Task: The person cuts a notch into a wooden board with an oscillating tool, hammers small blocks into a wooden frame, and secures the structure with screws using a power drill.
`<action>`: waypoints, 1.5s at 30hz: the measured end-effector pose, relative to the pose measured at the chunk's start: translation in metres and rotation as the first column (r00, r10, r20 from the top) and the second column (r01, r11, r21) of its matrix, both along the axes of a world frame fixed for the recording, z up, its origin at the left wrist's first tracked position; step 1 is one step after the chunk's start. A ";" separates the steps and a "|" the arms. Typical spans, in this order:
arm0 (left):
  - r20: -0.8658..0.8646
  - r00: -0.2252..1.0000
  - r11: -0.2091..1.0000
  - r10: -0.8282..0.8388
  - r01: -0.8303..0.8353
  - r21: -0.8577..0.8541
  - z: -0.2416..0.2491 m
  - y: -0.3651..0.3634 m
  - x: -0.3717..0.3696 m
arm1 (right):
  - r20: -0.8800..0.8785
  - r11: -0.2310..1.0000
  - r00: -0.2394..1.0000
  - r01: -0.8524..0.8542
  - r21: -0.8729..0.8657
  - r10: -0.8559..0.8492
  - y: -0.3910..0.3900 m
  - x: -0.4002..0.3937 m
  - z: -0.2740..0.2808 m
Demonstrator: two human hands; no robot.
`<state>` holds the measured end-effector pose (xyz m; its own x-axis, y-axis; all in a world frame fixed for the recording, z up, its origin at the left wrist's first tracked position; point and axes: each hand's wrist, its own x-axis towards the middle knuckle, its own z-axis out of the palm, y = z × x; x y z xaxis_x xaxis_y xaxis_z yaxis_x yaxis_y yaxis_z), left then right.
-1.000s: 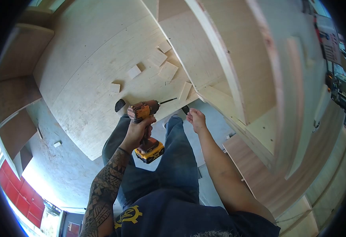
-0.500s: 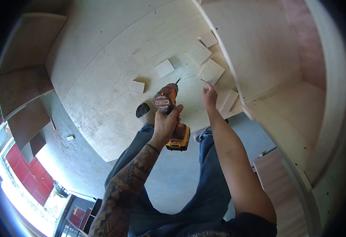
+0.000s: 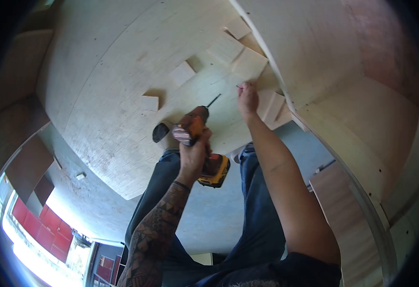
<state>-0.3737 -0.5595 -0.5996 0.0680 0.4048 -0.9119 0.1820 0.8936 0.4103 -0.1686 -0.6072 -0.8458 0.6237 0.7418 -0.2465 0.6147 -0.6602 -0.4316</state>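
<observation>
My left hand (image 3: 193, 154) grips an orange and black cordless drill (image 3: 201, 143) with a yellow battery base; its bit (image 3: 213, 101) points up and right over a large pale plywood sheet (image 3: 113, 81). My right hand (image 3: 248, 98) reaches forward and pinches a thin screw (image 3: 238, 87) at its fingertips, close to a small square plywood block (image 3: 249, 63) beside an upright plywood panel (image 3: 315, 52).
Several small plywood blocks (image 3: 182, 73) lie scattered on the sheet, one (image 3: 149, 103) at the left. A dark shoe tip (image 3: 160, 131) rests at the sheet's edge. Grey concrete floor (image 3: 94, 201) lies below. Brown boards (image 3: 25, 162) stand at the left, another (image 3: 339, 210) at the right.
My right hand has moved from the sheet's edge up to the blocks, a screw now in its fingers. The drill has followed forward, and the view has tilted down toward the sheet.
</observation>
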 end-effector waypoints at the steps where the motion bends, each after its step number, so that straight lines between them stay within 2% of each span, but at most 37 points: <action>1: 0.015 0.999 0.998 0.050 -0.050 0.031 -0.004 -0.001 0.000 | -0.145 0.988 0.979 0.150 0.030 -0.144 -0.003 -0.004 0.005; 2: 0.027 0.999 1.000 0.030 -0.030 -0.001 -0.002 0.005 -0.001 | -0.280 0.953 0.919 0.301 0.041 -0.279 -0.007 -0.005 0.013; 3: 0.042 0.999 0.999 0.012 -0.011 -0.031 0.003 0.012 0.000 | -0.244 0.951 0.925 0.309 0.031 -0.292 -0.011 -0.001 0.034; 4: 0.082 0.997 1.000 -0.018 0.020 -0.022 0.010 0.018 0.002 | -0.533 0.812 0.678 0.583 -0.032 -0.507 -0.011 0.000 0.065; 5: 0.116 0.992 0.999 -0.046 0.047 -0.003 0.017 0.026 0.008 | -0.747 0.614 0.305 0.771 -0.171 -0.591 -0.015 0.004 0.090; 6: 0.157 0.984 0.996 -0.082 0.075 0.050 0.027 0.033 0.017 | -0.740 0.610 0.316 0.777 -0.157 -0.593 -0.025 0.011 0.106; 8: 0.219 0.965 0.990 -0.142 0.140 0.025 0.043 0.047 0.032 | -0.903 0.390 0.101 0.917 -0.078 -0.417 -0.044 0.025 0.137; 9: 0.265 0.945 0.980 -0.193 0.201 -0.001 0.047 0.051 0.038 | -0.901 0.387 0.112 0.920 -0.066 -0.419 -0.052 0.033 0.153; 10: 0.320 0.912 0.963 -0.257 0.270 0.003 0.049 0.056 0.043 | -0.935 0.330 0.052 0.941 -0.071 -0.351 -0.060 0.042 0.169; 11: 0.330 0.908 0.962 -0.257 0.272 0.003 0.053 0.059 0.052 | -0.961 0.272 -0.006 0.959 -0.083 -0.276 -0.069 0.051 0.182; 13: 0.399 0.812 0.880 -0.426 0.474 -0.024 0.065 0.070 0.070 | -0.967 0.236 -0.019 0.968 -0.081 -0.255 -0.080 0.069 0.204; 15: 0.412 0.791 0.863 -0.453 0.505 -0.020 0.078 0.072 0.091 | -0.986 0.121 -0.160 0.979 -0.166 -0.054 -0.091 0.084 0.216; 17: 0.412 0.752 0.824 -0.515 0.566 -0.002 0.089 0.072 0.110 | -0.987 0.106 -0.160 0.981 -0.162 -0.026 -0.099 0.095 0.221; 19: 0.411 0.746 0.822 -0.524 0.569 0.017 0.091 0.066 0.122 | -0.984 0.068 -0.166 0.984 -0.162 0.065 -0.108 0.105 0.222; 21: 0.408 0.742 0.821 -0.532 0.570 0.034 0.088 0.060 0.129 | -0.982 0.036 -0.169 0.985 -0.167 0.087 -0.113 0.110 0.225; 25: 0.419 0.726 0.795 -0.546 0.607 -0.016 0.098 0.060 0.138 | -0.979 -0.020 -0.163 0.986 -0.166 0.124 -0.119 0.111 0.235; 36: 0.405 0.719 0.785 -0.565 0.620 -0.006 0.112 0.062 0.151 | -0.969 -0.018 -0.097 0.994 -0.103 0.227 -0.128 0.108 0.248; 38: 0.405 0.691 0.754 -0.599 0.657 -0.007 0.113 0.065 0.154 | -0.971 -0.012 -0.090 0.995 -0.095 0.219 -0.129 0.108 0.247; 41: 0.434 0.633 0.711 -0.641 0.702 0.028 0.109 0.069 0.159 | -0.969 -0.079 -0.122 0.987 -0.142 0.213 -0.128 0.105 0.245; 42: 0.430 0.636 0.711 -0.641 0.702 0.022 0.110 0.070 0.160 | -0.966 -0.105 -0.129 0.982 -0.155 0.224 -0.128 0.104 0.247; 44: 0.388 0.586 0.631 -0.712 0.776 -0.014 0.110 0.078 0.172 | -0.960 -0.107 -0.130 0.981 -0.161 0.248 -0.123 0.110 0.246; 45: 0.383 0.594 0.641 -0.707 0.768 -0.007 0.109 0.082 0.177 | -0.955 -0.151 -0.163 0.967 -0.204 0.246 -0.124 0.110 0.247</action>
